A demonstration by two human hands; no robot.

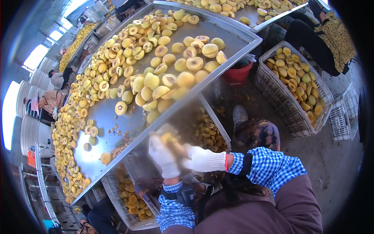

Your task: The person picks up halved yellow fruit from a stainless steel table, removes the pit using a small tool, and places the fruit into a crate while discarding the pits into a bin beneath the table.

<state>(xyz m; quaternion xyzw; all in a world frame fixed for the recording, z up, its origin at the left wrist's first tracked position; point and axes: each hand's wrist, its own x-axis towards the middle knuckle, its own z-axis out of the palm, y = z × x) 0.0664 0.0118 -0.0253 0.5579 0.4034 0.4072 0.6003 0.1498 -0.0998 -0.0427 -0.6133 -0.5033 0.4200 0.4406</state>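
Both my hands, in white knitted gloves, meet just beyond the near edge of a metal table (93,150). My left hand (163,158) is closed around a yellow peach piece (170,139), blurred by motion. Against that piece presses my right hand (205,158), its fingers curled; whether they grip a tool or part of the fruit is hidden. Across the table lie many halved yellow peaches (186,79), several with the brown pit showing. Below my hands, a crate of yellow peach pieces (208,130) is partly covered.
A full grey crate of peach halves (292,76) stands on the floor to the right, beside a red bucket (237,74). Another crate (128,216) sits under the table edge. Other people (50,101) are at the left and far right. An empty-looking white crate (344,113) lies farther right.
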